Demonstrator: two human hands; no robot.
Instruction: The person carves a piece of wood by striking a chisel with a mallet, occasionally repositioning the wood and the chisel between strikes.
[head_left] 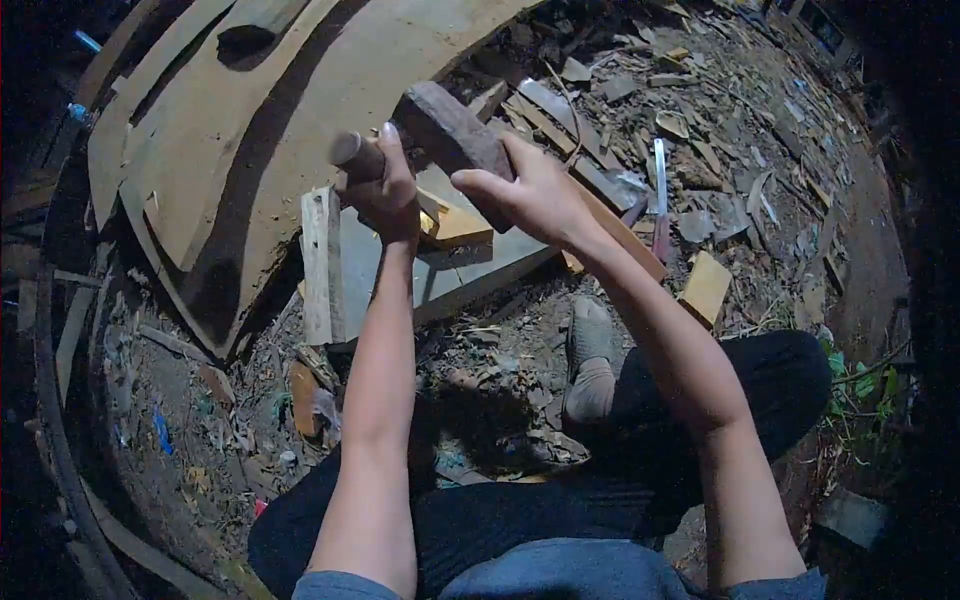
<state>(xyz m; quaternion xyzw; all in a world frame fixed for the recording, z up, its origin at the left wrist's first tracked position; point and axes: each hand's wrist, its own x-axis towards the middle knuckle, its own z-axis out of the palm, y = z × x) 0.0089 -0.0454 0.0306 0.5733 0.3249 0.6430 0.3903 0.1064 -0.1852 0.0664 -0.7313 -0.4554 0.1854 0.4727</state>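
The left hand [392,195] is clenched tight round a round wooden handle [352,153], whose butt sticks out past the fist. Just beside it, the right hand [535,192] wraps a dark mallet [452,130], thumb stretched out. Directly under both grips lie a yellow wood block [458,226] on a grey board [450,270]. Beyond them is a large curved plank [300,90].
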